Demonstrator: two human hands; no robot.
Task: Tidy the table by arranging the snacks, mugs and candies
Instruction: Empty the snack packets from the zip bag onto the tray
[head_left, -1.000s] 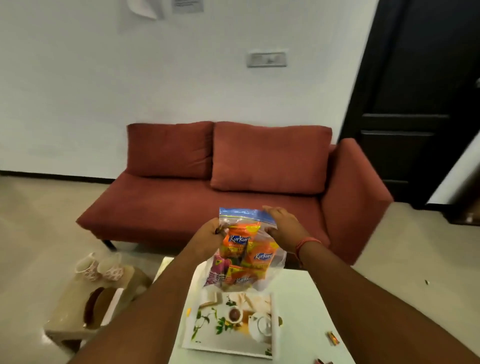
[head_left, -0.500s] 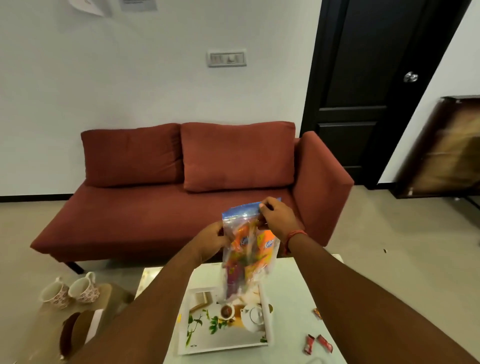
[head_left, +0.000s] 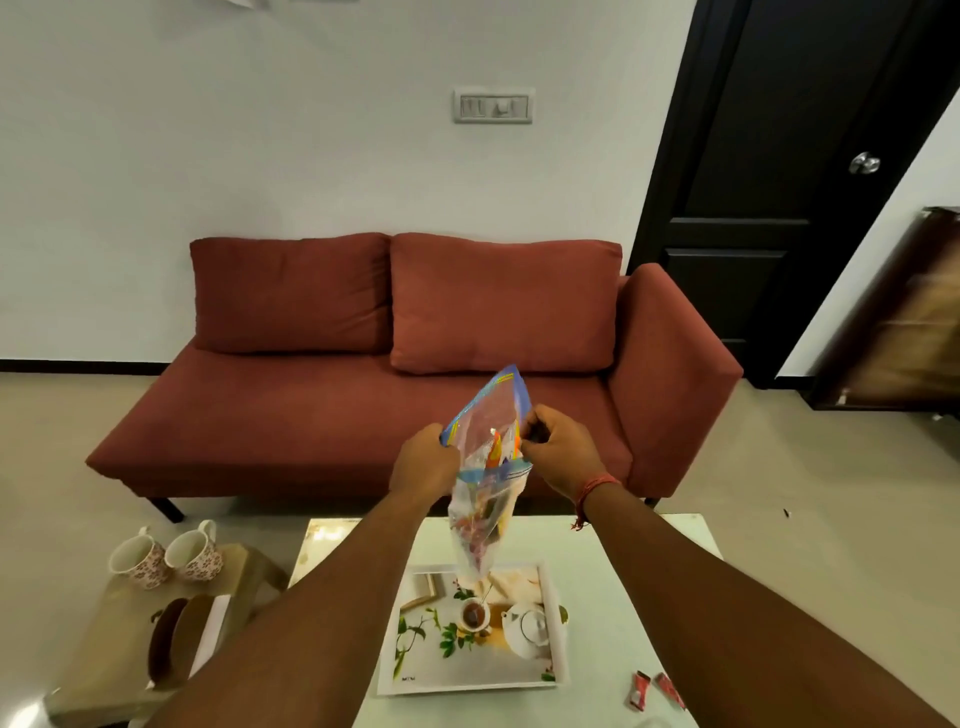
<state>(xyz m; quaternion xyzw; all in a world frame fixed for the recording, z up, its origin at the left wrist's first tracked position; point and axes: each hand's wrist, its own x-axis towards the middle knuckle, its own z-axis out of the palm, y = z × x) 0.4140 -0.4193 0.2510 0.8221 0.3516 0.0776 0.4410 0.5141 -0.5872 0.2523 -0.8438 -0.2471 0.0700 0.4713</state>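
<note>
Snacks in orange packets sit inside a clear zip bag, held in the air above the white bench by both hands. The left hand grips the bag's left edge, fingers curled shut on the plastic. The right hand pinches the right side of the mouth between thumb and fingers. Half a second ago the bag hung flat with its blue strip closed along the top; now the mouth gapes, the far lip with the blue strip standing up and the near lip folded down, and the packets show through the opening. The hands have drawn slightly apart. The bag's bottom dangles just over the far edge of a white tray printed with leaves and a teapot, which lies on the bench.

Two red candies lie on the bench right of the tray, near the front edge. Two flowered mugs stand side by side on a low wooden stool left of the bench, where they stood earlier. A red thread circles the right wrist.

The view has swung since the earlier frame: the red sofa behind the bench now sits more to the centre, and the dark door with its round knob stands to the right.
</note>
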